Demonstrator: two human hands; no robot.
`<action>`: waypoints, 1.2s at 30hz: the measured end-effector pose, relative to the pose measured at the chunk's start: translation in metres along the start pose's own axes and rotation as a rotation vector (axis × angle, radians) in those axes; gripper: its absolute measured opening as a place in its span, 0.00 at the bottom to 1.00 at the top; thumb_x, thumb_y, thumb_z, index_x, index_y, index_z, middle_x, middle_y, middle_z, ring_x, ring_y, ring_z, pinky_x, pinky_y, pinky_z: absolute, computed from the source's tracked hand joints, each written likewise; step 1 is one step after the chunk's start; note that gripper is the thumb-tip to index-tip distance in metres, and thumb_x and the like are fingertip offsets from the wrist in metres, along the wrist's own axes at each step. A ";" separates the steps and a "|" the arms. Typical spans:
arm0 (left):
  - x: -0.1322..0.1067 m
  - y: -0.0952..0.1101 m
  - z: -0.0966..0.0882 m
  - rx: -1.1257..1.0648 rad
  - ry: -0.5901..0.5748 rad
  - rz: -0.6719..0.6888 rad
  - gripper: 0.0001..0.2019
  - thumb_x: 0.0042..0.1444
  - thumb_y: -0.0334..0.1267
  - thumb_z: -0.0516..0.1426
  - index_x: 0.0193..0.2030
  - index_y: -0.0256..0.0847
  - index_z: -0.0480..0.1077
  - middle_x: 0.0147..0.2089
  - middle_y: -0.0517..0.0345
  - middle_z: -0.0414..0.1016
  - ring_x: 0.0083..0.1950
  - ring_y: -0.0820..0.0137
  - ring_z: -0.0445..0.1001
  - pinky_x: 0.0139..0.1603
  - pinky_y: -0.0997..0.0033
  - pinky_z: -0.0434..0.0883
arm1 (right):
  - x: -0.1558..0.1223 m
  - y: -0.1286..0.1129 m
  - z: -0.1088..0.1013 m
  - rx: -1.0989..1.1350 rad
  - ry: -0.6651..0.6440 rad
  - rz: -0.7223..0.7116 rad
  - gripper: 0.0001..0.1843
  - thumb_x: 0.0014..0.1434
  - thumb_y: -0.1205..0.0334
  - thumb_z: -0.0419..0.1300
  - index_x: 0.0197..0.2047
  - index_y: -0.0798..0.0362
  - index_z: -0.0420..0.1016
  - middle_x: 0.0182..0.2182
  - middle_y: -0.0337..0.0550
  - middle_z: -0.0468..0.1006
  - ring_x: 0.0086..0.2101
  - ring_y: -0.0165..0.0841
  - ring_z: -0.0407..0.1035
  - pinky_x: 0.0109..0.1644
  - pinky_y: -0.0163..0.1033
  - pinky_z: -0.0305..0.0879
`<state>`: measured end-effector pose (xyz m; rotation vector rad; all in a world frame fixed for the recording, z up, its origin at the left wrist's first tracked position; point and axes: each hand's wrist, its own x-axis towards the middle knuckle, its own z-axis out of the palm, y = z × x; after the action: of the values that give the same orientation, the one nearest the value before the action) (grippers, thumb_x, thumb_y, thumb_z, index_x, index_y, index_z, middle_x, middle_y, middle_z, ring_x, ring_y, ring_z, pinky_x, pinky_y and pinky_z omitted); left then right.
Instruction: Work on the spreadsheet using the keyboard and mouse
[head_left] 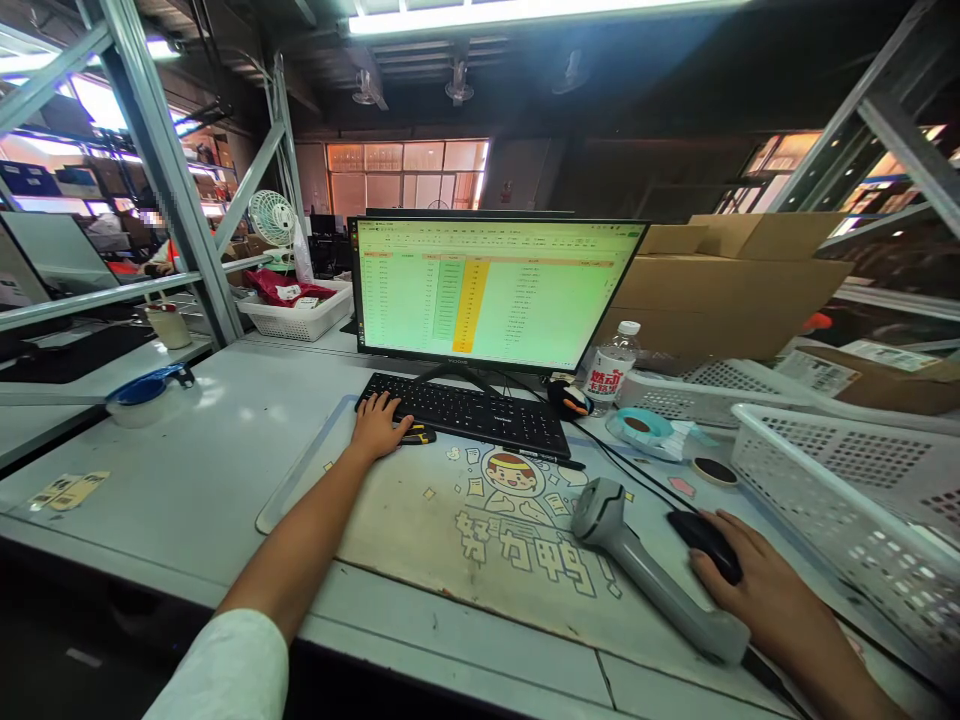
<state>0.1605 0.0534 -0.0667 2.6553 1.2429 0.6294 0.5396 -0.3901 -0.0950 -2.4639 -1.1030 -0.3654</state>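
Note:
My left hand (379,425) rests with spread fingers on the left end of a black keyboard (480,412). My right hand (757,590) covers a black mouse (705,540) on a worn desk mat (480,530) printed with a cartoon figure. A grey barcode scanner (637,560) lies on the mat just left of the mouse. Behind the keyboard stands a monitor (491,295) showing a green and yellow spreadsheet.
White perforated baskets (847,480) crowd the right side, with tape rolls (645,428) and a water bottle (611,370) near them. A cardboard box (720,290) stands behind. At the left are a white basket (296,318), a fan (271,218), metal shelving (161,170) and a person far back.

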 end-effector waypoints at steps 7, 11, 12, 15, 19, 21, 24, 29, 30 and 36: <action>0.001 -0.001 0.001 0.004 0.004 0.005 0.32 0.72 0.59 0.48 0.73 0.43 0.66 0.79 0.48 0.57 0.80 0.51 0.51 0.80 0.47 0.48 | 0.000 -0.005 -0.004 0.009 -0.007 -0.002 0.44 0.57 0.31 0.45 0.65 0.53 0.69 0.65 0.61 0.71 0.60 0.57 0.71 0.66 0.63 0.68; 0.001 -0.002 0.002 0.002 -0.003 0.010 0.32 0.72 0.60 0.47 0.74 0.43 0.65 0.79 0.48 0.57 0.80 0.51 0.51 0.80 0.47 0.48 | -0.001 -0.008 -0.005 0.011 0.015 0.001 0.41 0.57 0.33 0.47 0.62 0.52 0.70 0.64 0.60 0.73 0.60 0.56 0.72 0.65 0.63 0.69; 0.000 -0.003 0.002 0.001 -0.005 0.011 0.32 0.72 0.60 0.47 0.74 0.43 0.65 0.79 0.48 0.57 0.80 0.51 0.51 0.80 0.47 0.48 | -0.002 -0.009 -0.005 0.006 0.020 0.000 0.41 0.57 0.33 0.47 0.62 0.52 0.70 0.65 0.60 0.72 0.60 0.57 0.72 0.64 0.63 0.70; 0.000 -0.003 0.002 0.003 -0.002 0.012 0.32 0.72 0.60 0.47 0.74 0.44 0.65 0.79 0.48 0.57 0.80 0.51 0.51 0.80 0.47 0.48 | -0.002 -0.011 -0.006 0.003 0.032 -0.021 0.39 0.58 0.34 0.48 0.61 0.52 0.71 0.64 0.59 0.73 0.60 0.55 0.72 0.65 0.62 0.69; 0.001 -0.003 0.003 0.009 -0.003 0.006 0.32 0.71 0.59 0.48 0.73 0.45 0.65 0.79 0.49 0.57 0.80 0.51 0.51 0.80 0.46 0.48 | -0.004 -0.013 -0.008 -0.016 0.041 -0.038 0.37 0.60 0.36 0.48 0.62 0.51 0.71 0.64 0.59 0.73 0.60 0.54 0.72 0.66 0.60 0.68; 0.001 -0.003 0.003 0.012 -0.003 0.003 0.32 0.71 0.59 0.48 0.73 0.44 0.66 0.79 0.49 0.57 0.80 0.50 0.51 0.80 0.46 0.48 | -0.004 -0.013 -0.008 -0.026 0.042 -0.036 0.38 0.60 0.37 0.47 0.64 0.51 0.70 0.65 0.58 0.72 0.60 0.53 0.72 0.66 0.60 0.69; 0.001 -0.002 0.003 0.014 0.000 0.002 0.32 0.71 0.59 0.48 0.73 0.44 0.66 0.79 0.49 0.57 0.80 0.50 0.51 0.80 0.46 0.48 | -0.005 -0.012 -0.007 -0.028 0.042 -0.034 0.38 0.60 0.37 0.47 0.63 0.54 0.70 0.64 0.60 0.73 0.61 0.52 0.72 0.67 0.58 0.68; 0.000 0.000 0.000 0.015 -0.008 0.002 0.31 0.71 0.58 0.48 0.73 0.43 0.65 0.79 0.48 0.57 0.80 0.50 0.51 0.80 0.45 0.48 | -0.006 -0.011 -0.006 -0.036 0.044 -0.038 0.38 0.62 0.37 0.47 0.65 0.52 0.69 0.66 0.57 0.72 0.61 0.51 0.72 0.67 0.58 0.69; -0.001 0.001 -0.001 0.015 -0.009 0.002 0.31 0.71 0.58 0.48 0.73 0.43 0.65 0.79 0.48 0.57 0.80 0.50 0.51 0.80 0.45 0.48 | -0.006 -0.010 -0.006 -0.031 0.044 -0.044 0.38 0.62 0.36 0.47 0.65 0.53 0.69 0.65 0.58 0.72 0.61 0.51 0.72 0.67 0.58 0.68; 0.000 0.000 0.000 0.014 -0.006 0.005 0.32 0.71 0.58 0.48 0.73 0.43 0.66 0.79 0.47 0.57 0.80 0.50 0.52 0.80 0.46 0.48 | -0.005 -0.006 -0.002 -0.112 0.045 -0.063 0.40 0.64 0.36 0.43 0.67 0.54 0.69 0.65 0.57 0.72 0.60 0.51 0.73 0.64 0.56 0.72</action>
<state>0.1605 0.0537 -0.0667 2.6709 1.2441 0.6150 0.5318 -0.3906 -0.0936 -2.5086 -1.1729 -0.5115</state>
